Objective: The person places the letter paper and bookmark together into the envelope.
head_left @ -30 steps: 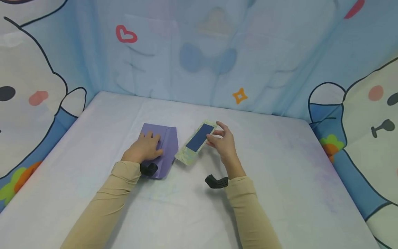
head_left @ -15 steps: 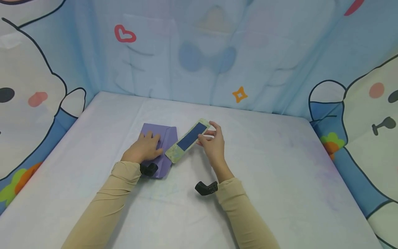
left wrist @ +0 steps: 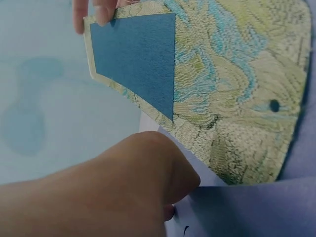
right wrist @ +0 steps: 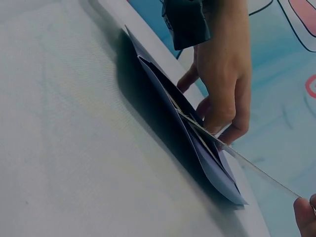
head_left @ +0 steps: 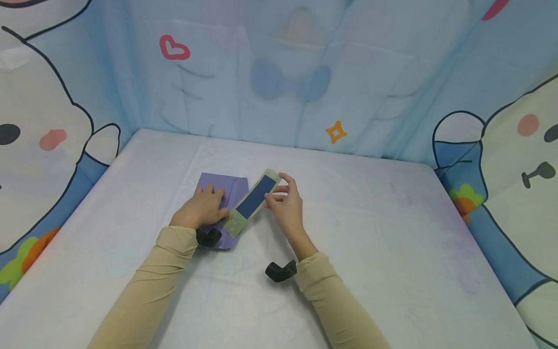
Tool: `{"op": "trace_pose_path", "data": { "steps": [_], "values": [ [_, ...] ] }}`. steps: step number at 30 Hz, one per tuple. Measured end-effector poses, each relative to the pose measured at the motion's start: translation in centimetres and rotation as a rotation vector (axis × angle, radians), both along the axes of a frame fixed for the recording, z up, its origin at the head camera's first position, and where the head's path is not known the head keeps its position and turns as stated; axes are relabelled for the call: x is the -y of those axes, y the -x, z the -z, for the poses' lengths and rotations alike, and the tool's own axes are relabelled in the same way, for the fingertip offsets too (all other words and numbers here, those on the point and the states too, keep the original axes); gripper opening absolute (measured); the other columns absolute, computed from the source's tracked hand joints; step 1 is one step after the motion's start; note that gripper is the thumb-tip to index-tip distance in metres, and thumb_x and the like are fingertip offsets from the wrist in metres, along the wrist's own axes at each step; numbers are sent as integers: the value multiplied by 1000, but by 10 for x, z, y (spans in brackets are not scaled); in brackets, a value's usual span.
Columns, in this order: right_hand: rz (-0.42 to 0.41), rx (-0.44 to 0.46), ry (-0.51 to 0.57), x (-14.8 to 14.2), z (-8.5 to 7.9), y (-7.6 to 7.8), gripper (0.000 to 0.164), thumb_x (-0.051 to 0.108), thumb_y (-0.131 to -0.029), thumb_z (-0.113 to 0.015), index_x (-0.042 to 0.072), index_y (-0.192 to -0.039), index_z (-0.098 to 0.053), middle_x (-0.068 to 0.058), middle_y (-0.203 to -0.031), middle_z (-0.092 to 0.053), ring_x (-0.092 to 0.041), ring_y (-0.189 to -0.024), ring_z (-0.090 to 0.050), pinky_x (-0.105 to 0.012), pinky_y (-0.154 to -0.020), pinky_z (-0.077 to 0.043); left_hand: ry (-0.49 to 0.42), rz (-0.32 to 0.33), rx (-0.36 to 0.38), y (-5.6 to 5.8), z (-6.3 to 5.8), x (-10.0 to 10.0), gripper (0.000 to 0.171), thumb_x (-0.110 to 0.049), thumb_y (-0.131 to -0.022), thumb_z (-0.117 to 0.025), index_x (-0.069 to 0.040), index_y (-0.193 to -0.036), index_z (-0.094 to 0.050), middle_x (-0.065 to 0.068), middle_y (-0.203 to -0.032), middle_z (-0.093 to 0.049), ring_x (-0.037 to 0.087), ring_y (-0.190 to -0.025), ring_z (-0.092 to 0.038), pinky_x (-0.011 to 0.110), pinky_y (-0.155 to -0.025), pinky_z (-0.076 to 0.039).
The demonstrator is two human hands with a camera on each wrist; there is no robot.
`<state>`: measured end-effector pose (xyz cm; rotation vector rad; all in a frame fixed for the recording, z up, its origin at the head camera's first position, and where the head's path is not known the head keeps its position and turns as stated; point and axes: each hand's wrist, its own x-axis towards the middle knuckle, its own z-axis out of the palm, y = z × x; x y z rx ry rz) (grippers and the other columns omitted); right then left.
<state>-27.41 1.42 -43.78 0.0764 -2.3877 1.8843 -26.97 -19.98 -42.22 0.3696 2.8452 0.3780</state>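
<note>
A purple paper envelope [head_left: 231, 191] lies on the white-covered table under my left hand [head_left: 200, 207], whose fingers are spread over it. My right hand [head_left: 286, 206] pinches the far end of a flat strip like a bookmark [head_left: 255, 198], between thumb and fingers. This strip has pale green brocade, a dark blue panel and, in the left wrist view, a small hole near its lower end. Tilted, it overlaps the envelope's right side. Seen edge-on in the right wrist view, the strip reaches into the gaping mouth of the envelope [right wrist: 197, 158], where another thin edge shows inside.
A blue cartoon curtain [head_left: 209, 97] hangs behind the table [head_left: 392, 242]. Each wrist carries a black camera mount, the right one [head_left: 280, 272] held over the tabletop.
My right hand has carried the bookmark-like strip left, so its lower end now overlaps the envelope close to my left thumb. My left hand has stayed in place on the envelope.
</note>
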Motion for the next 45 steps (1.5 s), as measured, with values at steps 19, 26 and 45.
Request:
{"op": "trace_pose_path", "data": {
  "steps": [19, 26, 45],
  "values": [
    [-55, 60, -61, 9, 4, -4, 73, 1, -84, -67, 20, -147, -36, -13, -110, -59, -22, -89, -69, -25, -68, -57, 9, -7, 7, -2, -4, 0, 48, -30, -93, -51, 1, -129, -45, 28, -125, -42, 45, -112, -39, 58, -92, -40],
    [-61, 47, -79, 10, 8, -4, 76, 3, -84, -67, 16, -149, -30, -13, -110, -60, -23, -85, -70, -27, -67, -57, 11, -4, 0, -3, -3, -1, 48, -31, -93, -51, 1, -129, -45, 28, -124, -42, 45, -112, -39, 58, -91, -41],
    [-84, 87, -166, 16, 7, -7, 69, 12, -87, -64, 8, -148, -32, -9, -115, -62, -19, -89, -70, -25, -66, -52, 14, -33, -1, -1, 0, 0, 52, -32, -93, -50, -1, -134, -44, 27, -130, -42, 46, -119, -39, 60, -93, -42]
  ]
}}
